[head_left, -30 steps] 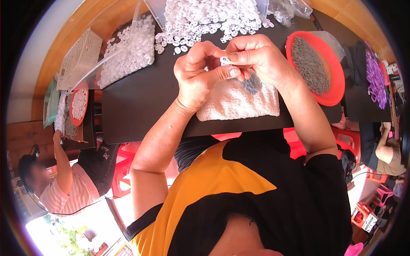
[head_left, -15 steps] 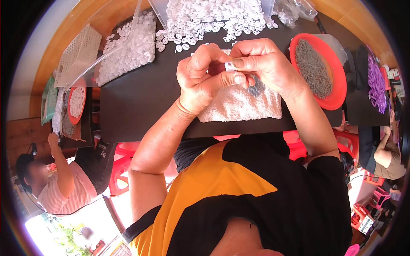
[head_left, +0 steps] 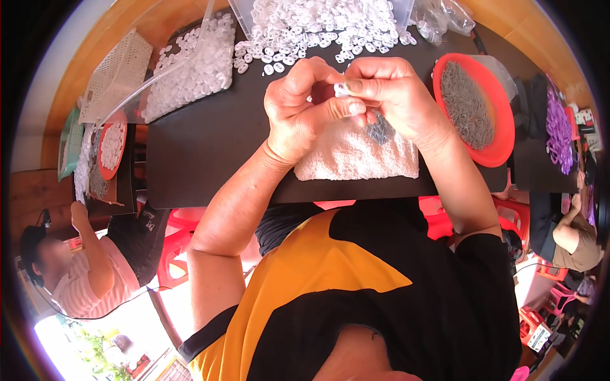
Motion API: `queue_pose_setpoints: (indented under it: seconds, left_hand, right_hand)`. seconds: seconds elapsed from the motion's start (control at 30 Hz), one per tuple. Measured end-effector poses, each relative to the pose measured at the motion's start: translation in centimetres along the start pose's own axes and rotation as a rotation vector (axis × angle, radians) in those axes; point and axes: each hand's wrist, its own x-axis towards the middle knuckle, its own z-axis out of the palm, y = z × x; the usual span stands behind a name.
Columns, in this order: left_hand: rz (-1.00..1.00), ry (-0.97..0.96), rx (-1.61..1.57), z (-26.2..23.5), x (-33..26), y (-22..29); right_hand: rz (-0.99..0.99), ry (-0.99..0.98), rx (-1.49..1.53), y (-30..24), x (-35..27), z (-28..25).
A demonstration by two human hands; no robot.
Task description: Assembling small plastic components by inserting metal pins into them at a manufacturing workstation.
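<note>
Over black table (head_left: pixel 210 146), both hands' grip pinches white piece (head_left: pixel 342 89)

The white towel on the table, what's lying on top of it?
A small heap of grey metal bits lies on the white towel. The left hand and right hand hover above and hide the towel's far edge.

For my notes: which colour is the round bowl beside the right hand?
Red-orange bowl, seen in the head view.
</note>
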Motion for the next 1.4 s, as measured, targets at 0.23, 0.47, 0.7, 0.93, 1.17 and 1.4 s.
queue_pose_setpoints:
  seconds: [0.23, 0.47, 0.7, 0.93, 1.17, 1.4]
  left_hand:
    - [-0.43, 0.379, -0.023, 0.8, 0.5, 0.1]
    - [-0.49, 0.355, -0.001, 0.1, 0.5, -0.1]
    - [-0.52, 0.274, 0.074, 0.4, 0.6, 0.0]
    - [-0.405, 0.23, 0.153, 0.0, 0.1, -0.9]
    - [-0.543, 0.365, 0.019, -0.9, 0.7, -0.2]
    - [-0.582, 0.373, -0.104, -0.4, 1.0, -0.2]
  right_hand:
    - [-0.18, 0.286, -0.189, 0.7, 0.5, 0.4]
    - [-0.245, 0.392, -0.32, 0.8, 0.5, 1.6]
    - [-0.273, 0.373, -0.298, 1.0, 0.7, 0.9]
    - [-0.282, 0.394, -0.367, 1.7, 0.7, 1.5]
    - [-0.299, 0.449, -0.209, 1.0, 0.5, 0.3]
    - [-0.346, 0.428, -0.421, 0.8, 0.6, 0.4]
